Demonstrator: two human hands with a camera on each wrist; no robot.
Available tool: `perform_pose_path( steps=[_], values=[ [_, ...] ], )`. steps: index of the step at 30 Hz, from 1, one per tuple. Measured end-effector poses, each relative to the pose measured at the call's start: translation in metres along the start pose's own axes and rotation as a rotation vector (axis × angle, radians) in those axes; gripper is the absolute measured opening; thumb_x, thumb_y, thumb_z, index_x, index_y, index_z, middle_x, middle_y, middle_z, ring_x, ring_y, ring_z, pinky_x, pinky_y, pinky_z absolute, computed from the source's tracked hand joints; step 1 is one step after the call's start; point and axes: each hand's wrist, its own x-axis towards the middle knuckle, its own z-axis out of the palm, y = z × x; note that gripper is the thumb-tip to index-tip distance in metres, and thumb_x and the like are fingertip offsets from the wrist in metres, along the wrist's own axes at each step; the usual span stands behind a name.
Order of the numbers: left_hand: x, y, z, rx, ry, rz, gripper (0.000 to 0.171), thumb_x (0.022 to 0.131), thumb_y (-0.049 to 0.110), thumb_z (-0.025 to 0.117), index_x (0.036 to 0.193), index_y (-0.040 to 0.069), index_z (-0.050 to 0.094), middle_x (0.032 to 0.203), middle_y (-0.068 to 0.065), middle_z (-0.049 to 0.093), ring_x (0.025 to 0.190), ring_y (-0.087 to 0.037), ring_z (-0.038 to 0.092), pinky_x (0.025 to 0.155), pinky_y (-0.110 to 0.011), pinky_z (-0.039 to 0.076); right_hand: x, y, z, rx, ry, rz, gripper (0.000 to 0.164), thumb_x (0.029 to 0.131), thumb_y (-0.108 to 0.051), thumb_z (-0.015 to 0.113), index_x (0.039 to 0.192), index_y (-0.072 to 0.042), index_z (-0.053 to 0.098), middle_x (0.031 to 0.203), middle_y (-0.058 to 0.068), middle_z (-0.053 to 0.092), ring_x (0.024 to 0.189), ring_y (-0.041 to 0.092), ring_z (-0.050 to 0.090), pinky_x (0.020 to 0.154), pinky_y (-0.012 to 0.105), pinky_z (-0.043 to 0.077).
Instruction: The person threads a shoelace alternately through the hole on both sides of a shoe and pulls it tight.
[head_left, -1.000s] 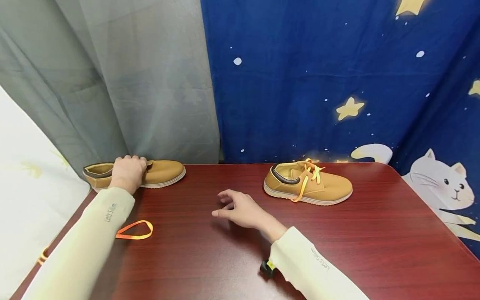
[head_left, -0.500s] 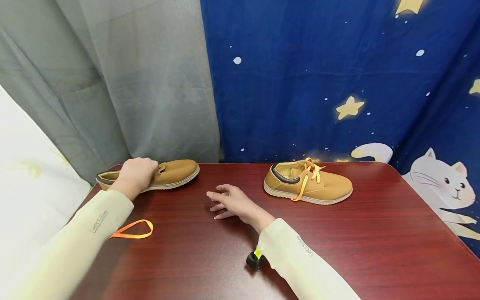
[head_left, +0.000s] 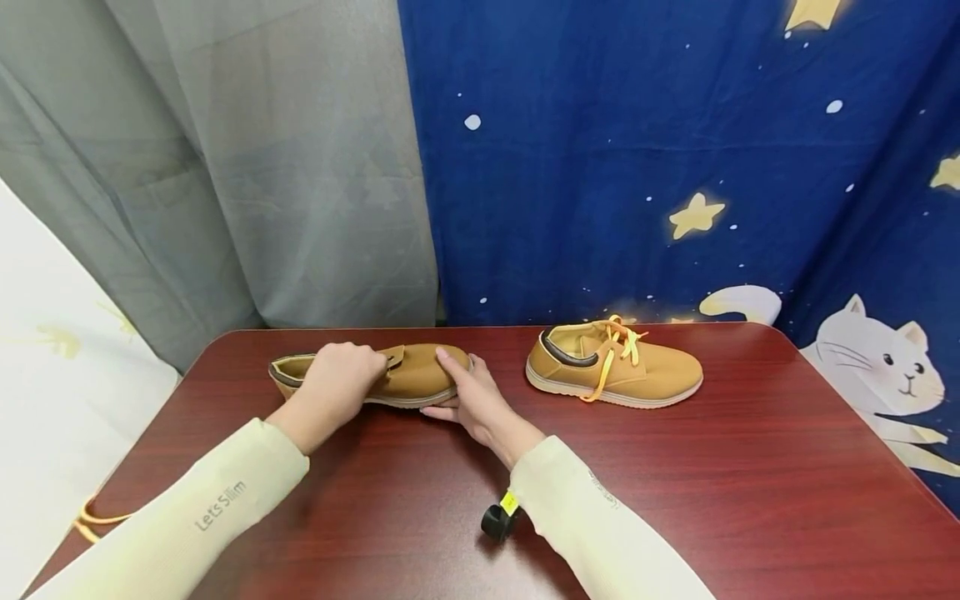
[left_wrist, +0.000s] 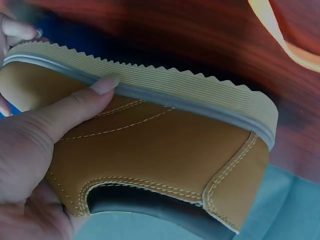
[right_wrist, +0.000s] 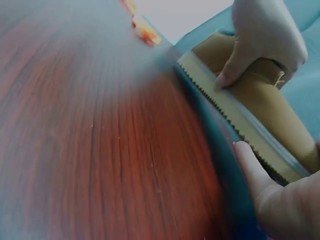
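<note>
A tan shoe [head_left: 423,372] with no lace through its flap is held between both hands near the back of the table. My left hand [head_left: 341,385] grips it over the middle, behind the toe; in the left wrist view the thumb [left_wrist: 80,107] lies along its side down to the pale ridged sole [left_wrist: 190,92]. My right hand [head_left: 480,406] holds the toe end, thumb on top and other fingers low by the sole. Apart from both hands, a matching shoe [head_left: 618,367] with a yellow-orange lace stands to the right, toe pointing right.
An orange lace [head_left: 101,518] lies at the table's left edge, partly covered by the left sleeve. A black wrist camera [head_left: 497,521] hangs under the right sleeve. Grey and blue curtains [head_left: 540,167] rise behind the dark red table [head_left: 750,467].
My left hand has brought the unlaced shoe rightward from the table's far left corner. My right hand, free before, now holds its toe. The laced shoe stays put.
</note>
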Motion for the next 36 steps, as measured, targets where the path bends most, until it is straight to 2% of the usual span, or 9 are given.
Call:
perform_pose_path(
  steps=[3,7,13,17,20,22,26,30,36],
  values=[
    [-0.002,0.007,0.002,0.0,0.015,0.032,0.027,0.067,-0.001,0.079,0.063,0.014,0.057,0.062,-0.007,0.064,0.056,-0.028,0.06,0.052,-0.043,0.051,-0.004,0.001,-0.006,0.012,0.018,-0.004,0.079,0.104,-0.036,0.056,0.161,-0.015,0.006,0.155,0.023,0.038,0.114,0.04,0.066,0.092,0.054,0.057],
    [-0.001,0.011,0.0,-0.004,0.037,0.054,0.032,0.063,-0.001,0.083,0.062,0.016,0.056,0.061,-0.005,0.063,0.054,-0.026,0.059,0.051,-0.041,0.049,-0.01,-0.001,-0.013,-0.024,0.021,-0.046,0.052,0.105,-0.029,0.054,0.149,-0.013,0.03,0.134,0.02,0.056,0.099,0.03,0.07,0.088,0.054,0.058],
    [0.002,0.016,-0.009,-0.015,0.019,0.055,0.047,0.054,0.023,0.097,0.078,0.012,0.058,0.067,-0.001,0.064,0.06,-0.024,0.062,0.051,-0.039,0.048,-0.023,-0.008,-0.025,-0.061,0.056,-0.077,0.041,0.105,-0.021,0.054,0.142,-0.013,0.038,0.114,0.012,0.061,0.087,0.024,0.071,0.083,0.053,0.06],
    [0.001,0.015,-0.017,-0.1,-0.002,0.035,0.061,0.058,0.036,0.096,0.103,0.009,0.068,0.088,-0.004,0.073,0.08,-0.026,0.067,0.071,-0.041,0.056,-0.033,-0.016,-0.034,-0.096,0.059,-0.093,0.04,0.105,-0.02,0.053,0.142,-0.013,0.038,0.114,0.013,0.061,0.083,0.023,0.071,0.081,0.051,0.061],
    [-0.001,0.013,-0.02,-0.22,-0.025,0.018,0.07,0.064,0.038,0.094,0.121,0.008,0.067,0.108,-0.008,0.075,0.099,-0.029,0.069,0.09,-0.045,0.055,-0.041,-0.021,-0.044,-0.121,0.069,-0.102,0.041,0.105,-0.02,0.053,0.143,-0.014,0.038,0.115,0.013,0.062,0.082,0.023,0.072,0.08,0.05,0.061],
    [-0.003,0.011,-0.021,-0.298,-0.053,0.001,0.075,0.067,0.039,0.092,0.129,0.008,0.064,0.119,-0.01,0.072,0.108,-0.031,0.068,0.095,-0.048,0.054,-0.046,-0.023,-0.05,-0.132,0.075,-0.103,0.042,0.105,-0.021,0.054,0.143,-0.013,0.038,0.115,0.013,0.061,0.082,0.023,0.072,0.08,0.05,0.061],
    [-0.015,0.01,-0.019,-0.404,-0.121,-0.029,0.085,0.071,0.043,0.089,0.141,0.009,0.056,0.132,-0.011,0.066,0.112,-0.033,0.068,0.094,-0.053,0.053,-0.058,-0.022,-0.063,-0.152,0.071,-0.093,0.047,0.105,-0.021,0.053,0.147,-0.011,0.036,0.118,0.016,0.06,0.085,0.026,0.073,0.081,0.05,0.061],
    [-0.025,0.012,-0.014,-0.471,-0.163,-0.034,0.093,0.068,0.048,0.09,0.145,0.012,0.052,0.133,-0.008,0.064,0.113,-0.031,0.068,0.092,-0.053,0.054,-0.073,-0.023,-0.073,-0.16,0.054,-0.083,0.05,0.105,-0.021,0.052,0.15,-0.01,0.032,0.119,0.016,0.061,0.088,0.027,0.073,0.081,0.049,0.061],
    [-0.029,0.028,-0.005,-0.489,-0.117,-0.024,0.09,0.063,0.052,0.091,0.14,0.02,0.057,0.126,0.003,0.069,0.104,-0.019,0.071,0.081,-0.045,0.058,-0.094,-0.027,-0.092,-0.177,0.022,-0.057,0.05,0.105,-0.021,0.052,0.149,-0.012,0.029,0.119,0.013,0.063,0.092,0.025,0.074,0.082,0.046,0.061]
  ],
)
